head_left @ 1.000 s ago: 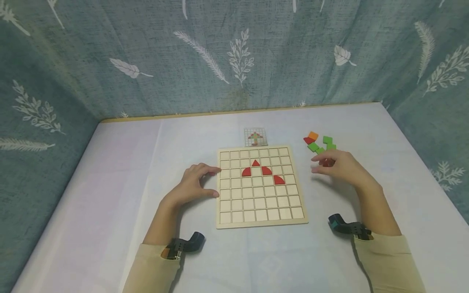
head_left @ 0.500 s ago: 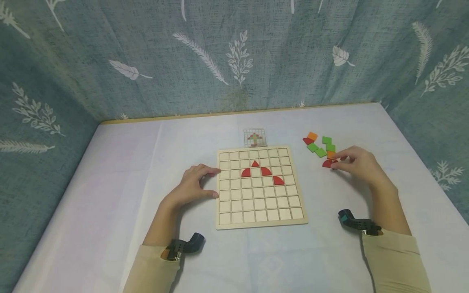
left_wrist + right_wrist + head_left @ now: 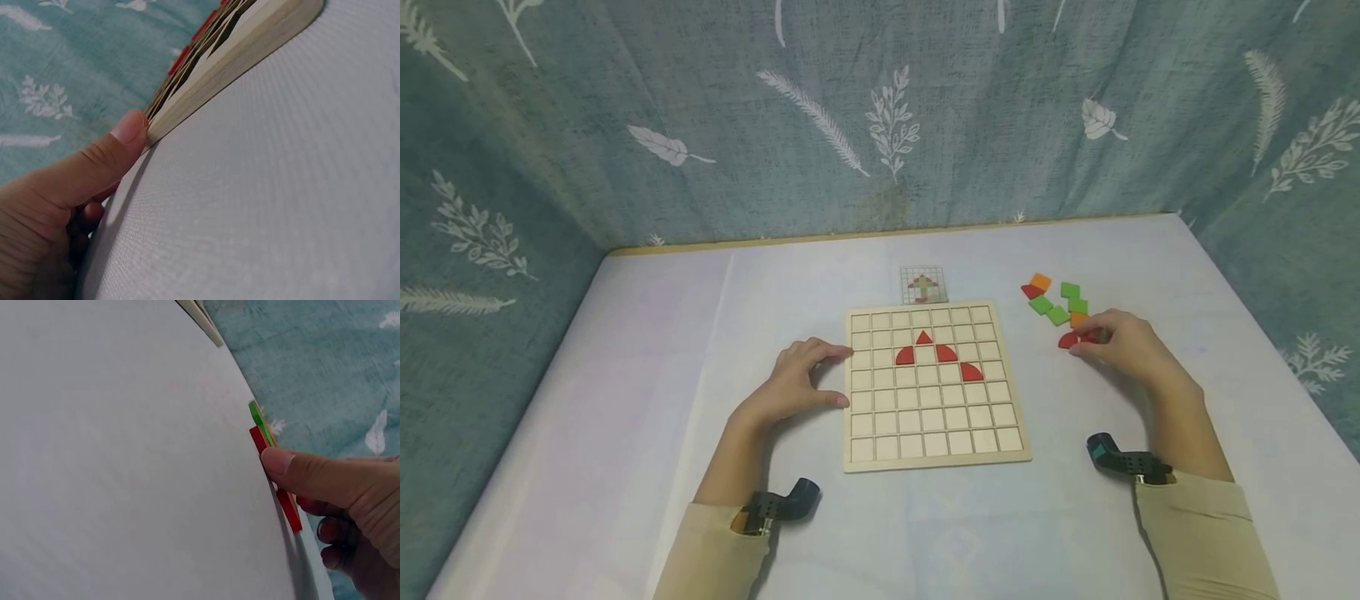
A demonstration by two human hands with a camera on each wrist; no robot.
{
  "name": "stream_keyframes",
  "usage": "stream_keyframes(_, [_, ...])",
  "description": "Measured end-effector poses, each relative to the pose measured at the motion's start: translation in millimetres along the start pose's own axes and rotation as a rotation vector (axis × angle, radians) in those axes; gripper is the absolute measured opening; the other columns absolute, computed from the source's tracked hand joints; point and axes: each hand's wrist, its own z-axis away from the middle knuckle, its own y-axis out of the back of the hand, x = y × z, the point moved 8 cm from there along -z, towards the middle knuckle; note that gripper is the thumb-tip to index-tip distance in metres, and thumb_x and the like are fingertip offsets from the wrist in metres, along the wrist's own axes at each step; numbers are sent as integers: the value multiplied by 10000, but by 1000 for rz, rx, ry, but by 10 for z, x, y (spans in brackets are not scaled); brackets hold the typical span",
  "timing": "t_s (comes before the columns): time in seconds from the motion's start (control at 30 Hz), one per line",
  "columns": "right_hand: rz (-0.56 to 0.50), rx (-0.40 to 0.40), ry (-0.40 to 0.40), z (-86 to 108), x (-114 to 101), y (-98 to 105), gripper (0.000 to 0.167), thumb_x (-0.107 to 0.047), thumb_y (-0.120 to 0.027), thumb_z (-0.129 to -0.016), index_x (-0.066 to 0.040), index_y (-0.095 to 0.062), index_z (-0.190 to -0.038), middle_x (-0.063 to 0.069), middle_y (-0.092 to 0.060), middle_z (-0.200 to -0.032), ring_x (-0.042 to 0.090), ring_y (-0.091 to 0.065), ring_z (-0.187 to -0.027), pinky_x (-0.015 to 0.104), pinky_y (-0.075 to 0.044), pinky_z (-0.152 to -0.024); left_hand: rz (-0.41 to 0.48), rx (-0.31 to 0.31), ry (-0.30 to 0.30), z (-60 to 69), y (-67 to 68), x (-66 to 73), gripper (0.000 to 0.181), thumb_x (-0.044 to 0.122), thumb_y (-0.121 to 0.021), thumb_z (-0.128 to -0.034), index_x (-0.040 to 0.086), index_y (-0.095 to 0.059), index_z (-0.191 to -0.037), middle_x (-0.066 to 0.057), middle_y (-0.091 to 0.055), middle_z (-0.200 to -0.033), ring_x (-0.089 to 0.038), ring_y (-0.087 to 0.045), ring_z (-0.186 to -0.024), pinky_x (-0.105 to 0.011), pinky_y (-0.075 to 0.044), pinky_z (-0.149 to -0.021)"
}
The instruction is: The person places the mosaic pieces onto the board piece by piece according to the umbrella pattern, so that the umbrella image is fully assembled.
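A square wooden grid board (image 3: 910, 425) lies on the table with several red pieces in its cells, among them a red triangle (image 3: 923, 337) and a red quarter-circle (image 3: 972, 372). My left hand (image 3: 801, 379) rests at the board's left edge, thumb and fingertips apart and touching it; the left wrist view shows the thumb (image 3: 128, 128) against the rim. To the right of the board, my right hand (image 3: 1127, 346) pinches a red quarter-circle piece (image 3: 1088, 337) low at the table, between thumb and forefinger. Another red piece (image 3: 1067, 340) lies just left of its fingertips.
Beyond the right hand lie loose green tiles (image 3: 1057, 315), orange tiles (image 3: 1041, 282) and a red piece (image 3: 1032, 291). A small printed grid card (image 3: 922, 285) lies behind the board. A patterned curtain (image 3: 737, 125) stands along the table's back edge.
My right hand first moved right over the loose red pieces, then slightly back left, its fingertips now at them. The left hand and the pieces on the board have stayed in place.
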Motion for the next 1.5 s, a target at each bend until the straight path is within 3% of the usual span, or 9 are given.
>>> stream_keyframes(0.13, [47,14,60,-6,-108,-27,276,-149,-723,-816,52,-673,-998,112,-557,-808,246,-467,-760,328,-394,-640,3,3,-5,-6,13,12,731,375,-857,-633,181,-571,-1277,-26,-563,-1176,-226,-417,-1091,-445,-234,-979])
stream_keyframes(0.27, [80,82,159,24,-328,-15,234,-133,-722,-814,44,-676,-959,111,-554,-794,238,-479,-747,345,-403,-648,-4,-3,-5,-6,12,16,738,380,-855,-634,177,-569,-1283,-28,-562,-1178,-226,-416,-1094,-445,-233,-979])
stream_keyframes(0.6, [21,134,324,88,-805,-60,186,-98,-740,-787,1,-699,-939,94,-603,-831,227,-485,-771,341,-409,-653,-2,-11,-10,-16,-18,17,724,374,-851,-645,183,-566,-1282,-21,-560,-1182,-222,-410,-1089,-446,-228,-990])
stream_keyframes(0.8, [-10,66,317,59,-1016,-175,217,-152,-735,-809,-26,-694,-982,79,-593,-869,223,-485,-804,331,-407,-669,-9,-4,-5,-49,-17,20,730,381,-849,-647,184,-562,-1289,-32,-557,-1205,-227,-408,-1106,-447,-238,-985])
stream_keyframes(1.13, [-27,-76,314,62,-1363,-542,262,-222,-728,-828,-46,-686,-1018,57,-574,-901,200,-499,-845,313,-435,-692,-20,-22,-22,-21,-48,22,716,364,-834,-675,177,-551,-1305,-42,-551,-1205,-237,-410,-1115,-447,-239,-984])
stream_keyframes(1.5, [-11,-119,482,46,-1931,-828,288,-252,-745,-814,-41,-701,-1005,61,-621,-931,197,-523,-890,344,-461,-789,-14,-21,-19,-4,-11,-12,720,372,-838,-668,184,-552,-1301,-42,-549,-1205,-237,-407,-1105,-454,-234,-988])
